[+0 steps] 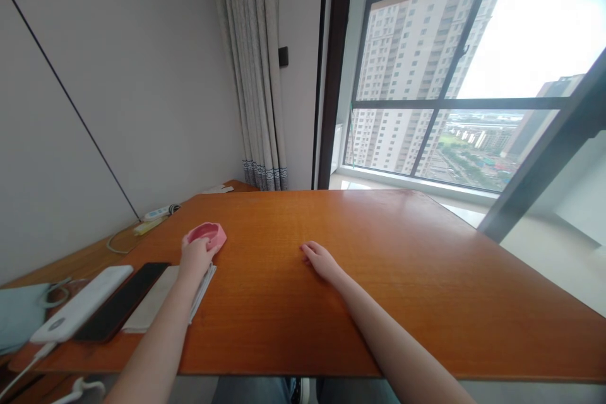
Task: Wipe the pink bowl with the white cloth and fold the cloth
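At the left of the wooden table (pixel 279 303), my left hand (pixel 196 255) grips the near rim of a small pink angular dish (pixel 218 237). Its fingers are closed over the edge, and part of the dish is hidden behind them. My right hand (pixel 320 259) rests on the bare wood near the middle, its fingers curled loosely together and no object visible in them. Under my left forearm lies a folded grey cloth or paper stack (pixel 154 303), partly covered by the arm.
Left of the stack lie a black phone (pixel 124 300) and a white power bank (pixel 85 303) with a cable plugged in. A pale blue item (pixel 21 315) sits at the far left. Beyond the table's left edge is a power strip (pixel 158 213). A curtain and window stand behind.
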Available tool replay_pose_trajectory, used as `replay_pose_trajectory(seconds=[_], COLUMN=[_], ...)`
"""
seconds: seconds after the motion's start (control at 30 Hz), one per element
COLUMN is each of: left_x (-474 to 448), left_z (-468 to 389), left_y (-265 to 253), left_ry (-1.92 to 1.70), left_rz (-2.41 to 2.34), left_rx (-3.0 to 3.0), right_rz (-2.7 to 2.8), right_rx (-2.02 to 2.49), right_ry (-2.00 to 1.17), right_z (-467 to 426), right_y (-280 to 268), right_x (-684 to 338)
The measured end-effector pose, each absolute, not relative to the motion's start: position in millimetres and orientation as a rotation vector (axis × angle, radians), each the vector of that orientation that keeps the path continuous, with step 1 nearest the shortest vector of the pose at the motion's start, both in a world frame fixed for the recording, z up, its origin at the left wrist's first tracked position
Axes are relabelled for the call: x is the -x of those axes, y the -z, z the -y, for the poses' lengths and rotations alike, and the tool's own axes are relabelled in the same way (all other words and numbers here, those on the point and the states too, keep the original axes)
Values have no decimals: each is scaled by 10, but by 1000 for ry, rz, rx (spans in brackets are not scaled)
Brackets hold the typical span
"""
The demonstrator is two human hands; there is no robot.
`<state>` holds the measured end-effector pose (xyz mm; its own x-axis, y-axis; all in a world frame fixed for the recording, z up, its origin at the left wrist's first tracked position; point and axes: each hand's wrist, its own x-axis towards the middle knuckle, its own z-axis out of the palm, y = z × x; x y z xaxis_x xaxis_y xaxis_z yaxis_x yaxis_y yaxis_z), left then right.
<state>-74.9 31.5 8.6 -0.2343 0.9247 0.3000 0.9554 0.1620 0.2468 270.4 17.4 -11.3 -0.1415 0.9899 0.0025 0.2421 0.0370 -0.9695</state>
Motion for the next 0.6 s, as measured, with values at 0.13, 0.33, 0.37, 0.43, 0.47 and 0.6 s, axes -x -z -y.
replay_pose_trajectory(seconds=[0.13,0.33,0.37,0.43,0.47,0.6], left_x=[733,813,795,666,546,-266], left_z=[-319,-315,-301,-261,-236,-137], left_y=[-91,-113,-133,-191,-227,-350], left_ry=[545,518,512,580,653,1009], left_rz=[2349,2356,2369,2355,2309,1858], left_rx=[1897,1956,1941,1827,1764,2066], right_rz=[1518,1490,1489,1484,1482,1507], right_rx=[1311,1318,1315,1304,1295,1270], right_ry=[-1168,-1173,-1175,-1179,-1177,-968], right_z=[-168,-159,-165,-182,-193,-223], right_y=[102,76,83,113,134,213], right_x=[-2705,-2703,-2701,-2698,-2699,-2732])
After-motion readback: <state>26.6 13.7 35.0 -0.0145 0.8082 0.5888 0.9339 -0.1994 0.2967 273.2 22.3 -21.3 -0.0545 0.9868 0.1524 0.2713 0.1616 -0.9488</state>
